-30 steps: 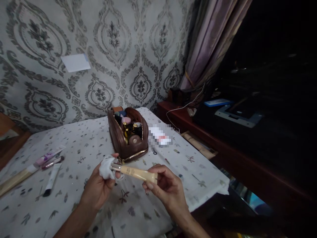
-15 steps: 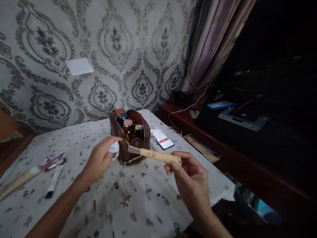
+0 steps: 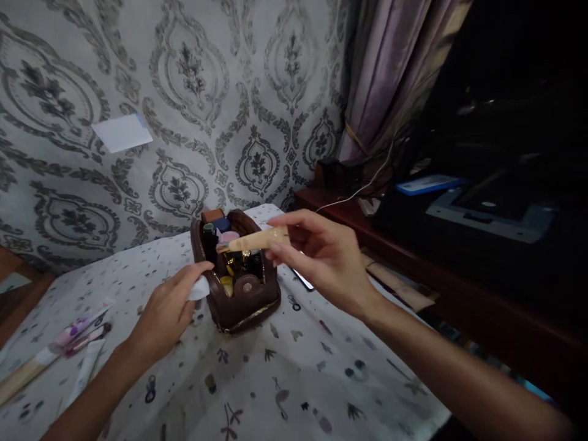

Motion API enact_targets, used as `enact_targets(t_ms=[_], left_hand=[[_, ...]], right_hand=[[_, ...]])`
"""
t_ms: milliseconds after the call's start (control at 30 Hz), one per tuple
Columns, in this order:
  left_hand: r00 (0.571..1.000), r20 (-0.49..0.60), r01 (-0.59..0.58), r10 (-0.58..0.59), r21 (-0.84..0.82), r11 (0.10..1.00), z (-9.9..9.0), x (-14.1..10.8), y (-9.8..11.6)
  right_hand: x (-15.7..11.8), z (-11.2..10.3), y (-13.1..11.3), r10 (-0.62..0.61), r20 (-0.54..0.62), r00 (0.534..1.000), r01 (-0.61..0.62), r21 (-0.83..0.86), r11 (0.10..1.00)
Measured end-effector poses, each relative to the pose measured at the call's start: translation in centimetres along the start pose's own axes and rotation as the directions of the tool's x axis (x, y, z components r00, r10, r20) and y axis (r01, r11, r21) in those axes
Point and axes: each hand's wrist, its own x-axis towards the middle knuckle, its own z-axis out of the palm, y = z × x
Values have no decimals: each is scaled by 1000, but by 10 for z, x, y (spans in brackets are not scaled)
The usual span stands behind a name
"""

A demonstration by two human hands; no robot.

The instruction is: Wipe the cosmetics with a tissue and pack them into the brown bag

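A brown zippered bag (image 3: 243, 304) stands open on the patterned cloth, holding several cosmetic bottles and a pink item. Over its opening, my right hand (image 3: 316, 254) grips a beige tube (image 3: 257, 239) between thumb and fingers, the tube's narrow end pointing left. My left hand (image 3: 163, 309) is at the bag's left side, its fingertips at the rim and its fingers closed round a small white item (image 3: 199, 288), mostly hidden by the hand.
Brushes (image 3: 87, 337) and a white tube (image 3: 87, 370) lie at the left of the cloth. A phone (image 3: 303, 280) is partly hidden behind my right hand. A dark red shelf (image 3: 316, 199) with a cable borders the right.
My right hand has carried the beige tube up and left to above the bag. My left hand has shifted slightly left and down in view, still with the white item, as the view turned.
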Motion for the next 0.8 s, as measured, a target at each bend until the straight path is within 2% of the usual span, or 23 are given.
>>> enact_targets(t_ms=[133, 233, 367, 500, 700, 800], left_hand=[[995, -99, -6, -2, -81, 997, 12, -6, -7], [993, -121, -12, 3, -81, 997, 16, -6, -9], [988, -141, -73, 60, -91, 993, 17, -3, -9], [988, -124, -101, 88, -103, 990, 16, -1, -10], [991, -127, -65, 46, -145, 987, 23, -4, -14], [991, -128, -62, 41, -170, 983, 23, -4, -13]], right_hand=[[36, 10, 21, 22, 227, 974, -31, 38, 999], [54, 18, 33, -5, 337, 942, 32, -75, 997], [68, 27, 41, -21, 433, 901, 172, -314, 934], [77, 38, 45, 65, 526, 848, 250, -505, 826], [89, 53, 60, 85, 678, 730, 372, -499, 783], [91, 57, 68, 102, 697, 710, 387, -507, 770]])
